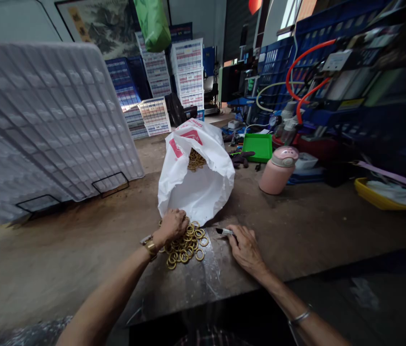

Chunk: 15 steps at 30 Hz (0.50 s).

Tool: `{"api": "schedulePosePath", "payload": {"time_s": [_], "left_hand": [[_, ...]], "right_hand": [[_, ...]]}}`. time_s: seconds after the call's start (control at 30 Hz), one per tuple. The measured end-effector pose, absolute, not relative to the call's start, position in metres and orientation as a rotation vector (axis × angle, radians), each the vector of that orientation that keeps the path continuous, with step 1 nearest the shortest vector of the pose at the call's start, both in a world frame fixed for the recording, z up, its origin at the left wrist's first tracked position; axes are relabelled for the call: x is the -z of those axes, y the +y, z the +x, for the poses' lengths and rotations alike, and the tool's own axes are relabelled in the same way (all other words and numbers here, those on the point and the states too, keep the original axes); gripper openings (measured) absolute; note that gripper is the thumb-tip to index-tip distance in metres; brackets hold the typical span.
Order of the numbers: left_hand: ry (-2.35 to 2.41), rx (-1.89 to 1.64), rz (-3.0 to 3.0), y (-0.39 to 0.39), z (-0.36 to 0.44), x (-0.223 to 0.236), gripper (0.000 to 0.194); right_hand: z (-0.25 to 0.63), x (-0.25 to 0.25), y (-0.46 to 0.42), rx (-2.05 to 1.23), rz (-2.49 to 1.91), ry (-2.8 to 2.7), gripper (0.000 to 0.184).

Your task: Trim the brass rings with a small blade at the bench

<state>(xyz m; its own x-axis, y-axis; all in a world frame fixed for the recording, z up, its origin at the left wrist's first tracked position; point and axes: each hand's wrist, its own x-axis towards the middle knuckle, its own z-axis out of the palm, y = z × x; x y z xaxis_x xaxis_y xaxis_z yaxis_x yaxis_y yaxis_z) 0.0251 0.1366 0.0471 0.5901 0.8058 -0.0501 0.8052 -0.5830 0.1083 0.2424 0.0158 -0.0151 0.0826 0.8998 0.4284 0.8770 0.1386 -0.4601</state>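
Note:
My left hand [174, 224], with a gold-coloured watch at its wrist, reaches over a heap of brass rings [184, 250]. Its fingers are curled down at the heap's upper edge; the fingertips are hidden, and rings seem to be under them. Just beyond lies a white woven sack [199, 192], its torn mouth facing me, with more rings deep inside. On the right of the heap, my right hand [248, 247] is closed around what looks like a small utility knife [224, 231], its dark slanted tip pointing left toward the rings.
A pink bottle [276, 173] and a green tray [257, 147] stand right of the sack. Farther right are a yellow tray [390, 199] and a machine with red hoses [296, 77]. Stacked white plastic trays [55, 120] rise on the left. Crates [188, 62] stand behind.

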Motion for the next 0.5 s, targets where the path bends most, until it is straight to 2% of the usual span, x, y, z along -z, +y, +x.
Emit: {"api": "schedulePosePath", "payload": {"time_s": [0.2, 0.5], "left_hand": [[1.215, -0.057, 2.753, 0.114, 0.021, -0.054, 0.028], [1.129, -0.322, 2.771, 0.076, 0.007, -0.041, 0.024]], "right_hand": [[0.242, 0.011, 0.014, -0.088, -1.692, -1.755, 0.020], [0.218, -0.004, 0.023, -0.223, -1.628, -1.734, 0.023]]}}
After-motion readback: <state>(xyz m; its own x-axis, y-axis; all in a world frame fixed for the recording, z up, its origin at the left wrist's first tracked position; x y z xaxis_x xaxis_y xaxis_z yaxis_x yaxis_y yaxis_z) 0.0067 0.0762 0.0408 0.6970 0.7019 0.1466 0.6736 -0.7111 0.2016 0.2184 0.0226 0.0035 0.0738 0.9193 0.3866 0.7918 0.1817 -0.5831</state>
